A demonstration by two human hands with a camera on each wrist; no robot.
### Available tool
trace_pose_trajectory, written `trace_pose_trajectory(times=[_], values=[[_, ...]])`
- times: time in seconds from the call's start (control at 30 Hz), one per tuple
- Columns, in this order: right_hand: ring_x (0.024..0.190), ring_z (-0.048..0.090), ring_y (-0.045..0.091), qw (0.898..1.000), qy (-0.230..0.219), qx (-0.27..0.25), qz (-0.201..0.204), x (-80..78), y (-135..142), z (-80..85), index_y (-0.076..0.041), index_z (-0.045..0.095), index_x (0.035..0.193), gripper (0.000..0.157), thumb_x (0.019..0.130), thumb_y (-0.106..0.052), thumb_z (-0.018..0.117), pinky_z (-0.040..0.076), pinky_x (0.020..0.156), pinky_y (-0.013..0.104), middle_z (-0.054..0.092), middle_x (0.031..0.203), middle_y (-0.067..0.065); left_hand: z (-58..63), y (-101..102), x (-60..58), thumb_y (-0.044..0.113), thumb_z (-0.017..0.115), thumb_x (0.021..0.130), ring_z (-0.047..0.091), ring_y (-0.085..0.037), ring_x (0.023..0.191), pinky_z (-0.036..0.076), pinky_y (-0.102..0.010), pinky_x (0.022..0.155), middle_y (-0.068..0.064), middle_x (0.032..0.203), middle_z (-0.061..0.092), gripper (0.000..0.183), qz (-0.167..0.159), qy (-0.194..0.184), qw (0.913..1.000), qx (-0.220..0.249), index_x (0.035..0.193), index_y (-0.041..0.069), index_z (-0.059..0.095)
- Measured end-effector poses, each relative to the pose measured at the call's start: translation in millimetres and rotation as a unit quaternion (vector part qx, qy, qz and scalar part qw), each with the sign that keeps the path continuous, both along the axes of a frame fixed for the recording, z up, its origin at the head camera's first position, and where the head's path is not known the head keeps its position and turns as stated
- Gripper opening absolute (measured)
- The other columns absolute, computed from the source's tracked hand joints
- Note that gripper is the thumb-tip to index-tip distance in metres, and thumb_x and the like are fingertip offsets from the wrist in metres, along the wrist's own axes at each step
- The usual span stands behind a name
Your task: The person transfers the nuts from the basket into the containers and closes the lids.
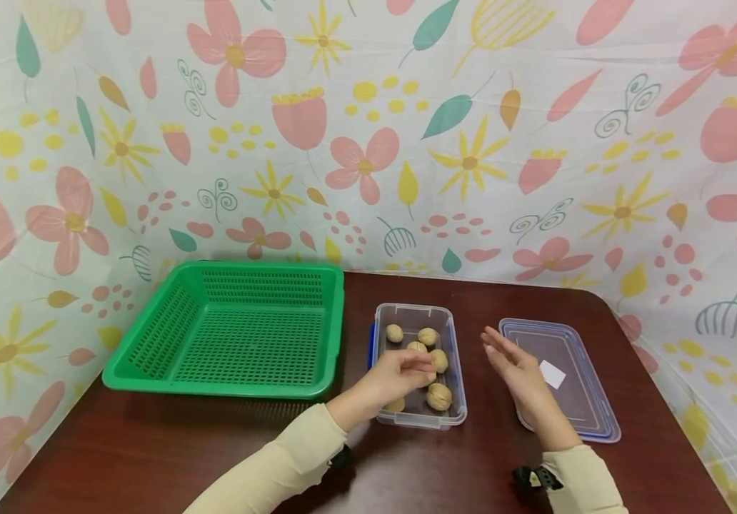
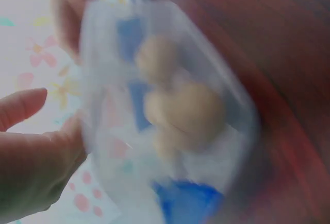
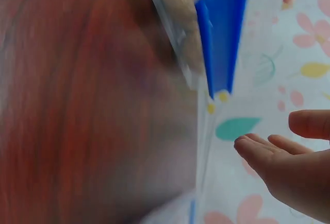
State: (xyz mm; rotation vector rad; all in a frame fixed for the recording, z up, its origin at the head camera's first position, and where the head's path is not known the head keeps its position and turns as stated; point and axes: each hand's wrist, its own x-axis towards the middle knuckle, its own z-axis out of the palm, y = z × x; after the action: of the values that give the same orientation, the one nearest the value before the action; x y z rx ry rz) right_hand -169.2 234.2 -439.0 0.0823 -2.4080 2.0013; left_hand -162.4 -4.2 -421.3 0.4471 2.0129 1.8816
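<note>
A clear plastic container [image 1: 421, 420] stands on the table with several walnuts [image 1: 439, 397] in it. Over its left side hovers my left hand [image 1: 389, 378], fingers bent loosely, nothing in its grasp. In the left wrist view the container and walnuts are blurred, and the left hand [image 2: 38, 159] has its thumb apart from the fingers. My right hand [image 1: 523, 378] is raised between the container and its lid [image 1: 577, 407], fingers extended. The right wrist view shows that hand [image 3: 289, 162] holding nothing, near the container's blue side clip [image 3: 223, 44].
A green perforated plastic basket [image 1: 253, 350] sits at the left of the table. The clear lid, with a blue seal and a white label [image 1: 551, 374], lies at the right. A floral cloth [image 1: 368, 100] hangs behind the dark wooden table [image 1: 400, 471].
</note>
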Motion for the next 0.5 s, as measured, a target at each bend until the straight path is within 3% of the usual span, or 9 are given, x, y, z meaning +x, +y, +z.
trace_pose_trajectory(times=[0.07, 0.17, 0.27, 0.33, 0.4, 0.5], values=[[0.107, 0.052, -0.013, 1.000, 0.021, -0.015, -0.014, 1.2, 9.2, 3.1, 0.008, 0.034, 0.145, 0.052, 0.102, -0.017, 0.050, 0.041, 0.090, 0.006, 0.058, 0.113, -0.028, 7.5, 9.8, 5.0, 0.000, 0.061, 0.091, 0.062, -0.029, 0.111, 0.051, -0.027, 0.090, -0.024, 0.118, 0.063, 0.037, -0.007, -0.005, 0.9998, 0.016, 0.127, -0.010, 0.056], [0.102, 0.054, -0.014, 0.997, 0.057, -0.012, -0.054, 2.2, 24.8, 5.2, 0.012, 0.038, 0.141, 0.048, 0.101, -0.013, 0.050, 0.043, 0.086, 0.006, 0.060, 0.107, -0.030, 20.0, 26.9, 13.7, 0.000, 0.061, 0.092, 0.061, -0.027, 0.113, 0.051, -0.027, 0.090, -0.020, 0.123, 0.061, 0.040, -0.020, -0.012, 0.9995, 0.022, 0.131, -0.007, 0.054], [0.097, 0.054, -0.016, 0.990, 0.089, 0.042, -0.106, 3.7, 42.9, 4.5, 0.010, 0.046, 0.136, 0.042, 0.101, -0.011, 0.051, 0.043, 0.082, 0.004, 0.059, 0.104, -0.031, 29.0, 47.0, 20.3, 0.003, 0.061, 0.092, 0.057, -0.024, 0.118, 0.049, -0.025, 0.092, -0.014, 0.128, 0.059, 0.042, -0.030, -0.005, 0.9995, 0.011, 0.133, -0.003, 0.052], [0.092, 0.052, -0.020, 0.979, 0.103, 0.108, -0.142, 6.1, 56.8, 3.5, 0.008, 0.051, 0.133, 0.038, 0.100, -0.011, 0.052, 0.043, 0.078, 0.003, 0.058, 0.103, -0.031, 31.6, 61.7, 23.1, 0.005, 0.062, 0.092, 0.055, -0.023, 0.121, 0.047, -0.022, 0.094, -0.012, 0.131, 0.057, 0.044, -0.028, 0.000, 0.9996, -0.008, 0.134, 0.000, 0.052], [0.088, 0.047, -0.025, 0.964, 0.107, 0.174, -0.169, 9.8, 70.3, 2.7, 0.008, 0.054, 0.130, 0.037, 0.099, -0.012, 0.052, 0.040, 0.074, 0.001, 0.065, 0.107, -0.018, 30.8, 77.7, 24.4, 0.007, 0.063, 0.092, 0.053, -0.023, 0.123, 0.045, -0.021, 0.096, -0.009, 0.133, 0.056, 0.045, -0.017, -0.011, 0.9996, -0.022, 0.135, 0.003, 0.052], [0.084, 0.039, -0.028, 0.943, 0.098, 0.255, -0.189, 15.7, 90.7, 0.9, 0.007, 0.056, 0.129, 0.037, 0.099, -0.015, 0.052, 0.036, 0.069, 0.002, 0.068, 0.114, 0.013, 24.2, 102.3, 25.1, 0.008, 0.065, 0.089, 0.051, -0.021, 0.125, 0.043, -0.022, 0.098, -0.008, 0.135, 0.055, 0.050, 0.013, -0.031, 0.9981, -0.051, 0.137, 0.006, 0.051]])
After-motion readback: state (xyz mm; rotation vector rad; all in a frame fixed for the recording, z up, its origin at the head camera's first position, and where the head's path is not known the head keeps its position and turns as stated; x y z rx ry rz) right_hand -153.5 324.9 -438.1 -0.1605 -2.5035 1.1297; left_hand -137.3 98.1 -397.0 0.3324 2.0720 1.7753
